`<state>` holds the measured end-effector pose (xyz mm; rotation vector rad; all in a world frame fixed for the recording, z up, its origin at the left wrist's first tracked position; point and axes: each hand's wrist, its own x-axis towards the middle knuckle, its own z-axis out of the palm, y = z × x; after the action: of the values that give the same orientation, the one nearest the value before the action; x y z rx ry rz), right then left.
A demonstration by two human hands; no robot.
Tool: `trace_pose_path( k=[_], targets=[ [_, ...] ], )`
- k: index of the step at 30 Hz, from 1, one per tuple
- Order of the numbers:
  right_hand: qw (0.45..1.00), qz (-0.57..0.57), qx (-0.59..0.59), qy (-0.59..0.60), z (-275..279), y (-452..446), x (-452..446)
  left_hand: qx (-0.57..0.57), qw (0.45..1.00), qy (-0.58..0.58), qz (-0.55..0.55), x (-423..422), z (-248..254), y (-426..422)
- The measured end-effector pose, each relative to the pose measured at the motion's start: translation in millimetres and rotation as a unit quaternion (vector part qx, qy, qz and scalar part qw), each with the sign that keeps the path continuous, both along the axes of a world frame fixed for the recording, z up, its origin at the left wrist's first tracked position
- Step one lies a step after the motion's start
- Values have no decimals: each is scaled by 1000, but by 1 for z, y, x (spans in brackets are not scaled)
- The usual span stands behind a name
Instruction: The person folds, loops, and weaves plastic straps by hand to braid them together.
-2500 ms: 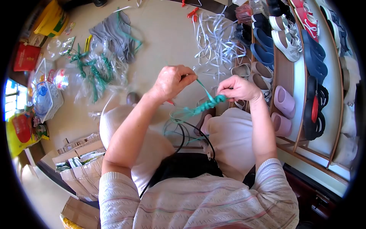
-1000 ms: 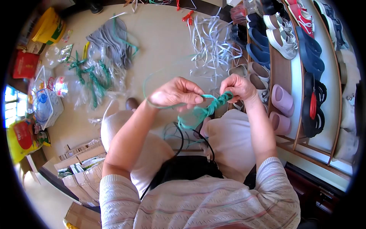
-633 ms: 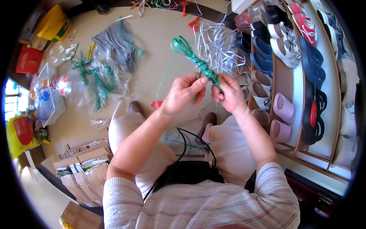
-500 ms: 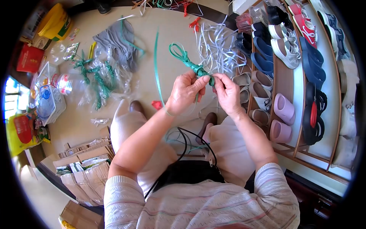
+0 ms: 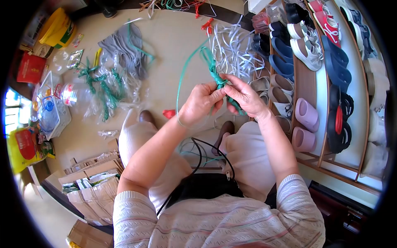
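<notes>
A knotted bundle of green plastic strapping (image 5: 215,73) is held between my two hands, above the floor in front of my knees. My left hand (image 5: 203,99) pinches it from the left, thumb pressed against the knot. From the right, my right hand (image 5: 245,97) grips the same bundle, its fingers curled round the lower part. Looped green strands stick up beyond my fingers, and one long strand arcs out on the left down to my left wrist. Part of the bundle is hidden behind my fingers.
Tangled white strapping (image 5: 233,51) lies on the floor ahead. To the left are green knotted strips (image 5: 108,89), a grey cloth (image 5: 124,47), a white basket (image 5: 53,109) and a yellow bucket (image 5: 58,27). A shoe rack (image 5: 306,87) stands on the right, and cardboard boxes (image 5: 93,198) at lower left.
The bundle has turned more upright, its loops swinging right. My right hand has shifted its grip, with green strapping now showing below its fingers. The long strand bows closer to my left hand.
</notes>
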<state>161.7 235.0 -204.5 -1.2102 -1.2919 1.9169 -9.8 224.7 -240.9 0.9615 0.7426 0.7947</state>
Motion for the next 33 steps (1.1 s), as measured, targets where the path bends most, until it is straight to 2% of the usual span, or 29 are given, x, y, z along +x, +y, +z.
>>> trace_pose_path(
  k=[1, 4, 7, 10, 12, 16, 19, 21, 22, 25, 26, 29, 30, 33],
  targets=[
    [1000, 5, -4, -23, 3, 1, 0, -6, 999, 38, -17, -3, 3, 1],
    [994, -96, 28, -34, -16, 7, 8, 30, 996, 77, -29, -2, -3, -2],
    [980, -176, 63, -71, -21, 12, 11, 12, 987, 153, -55, 3, 3, -6],
    [964, -196, 122, -129, -36, 16, 16, 181, 937, 298, 32, 6, -2, -11],
    [957, -208, 138, -145, -39, 17, 17, 194, 921, 333, 64, 7, -7, -10],
    [965, -234, 58, -104, -28, 19, 20, 215, 894, 388, 62, 4, -4, -10],
    [962, -265, 7, -67, -24, 24, 24, 213, 909, 348, 82, 4, -13, -10],
    [960, -271, 19, -72, -25, 26, 29, 27, 982, 189, 11, -2, -6, -6],
    [961, -248, 60, -109, -26, 26, 33, -68, 992, 104, -26, -5, -1, -3],
    [911, -144, 231, -310, -49, 28, 38, -142, 987, -65, -38, -14, 1, 3],
    [890, -63, 247, -377, -50, 24, 43, -174, 978, -105, -37, -17, 2, 4],
    [880, 162, 229, -383, -45, 14, 32, -228, 948, -221, 4, -22, -11, 11],
    [886, 192, 230, -353, -43, 9, 25, -227, 949, -214, 37, -21, -6, 12],
    [917, 285, 88, -265, -19, 8, 12, -299, 918, -215, 143, -17, 14, 16]
  ],
)
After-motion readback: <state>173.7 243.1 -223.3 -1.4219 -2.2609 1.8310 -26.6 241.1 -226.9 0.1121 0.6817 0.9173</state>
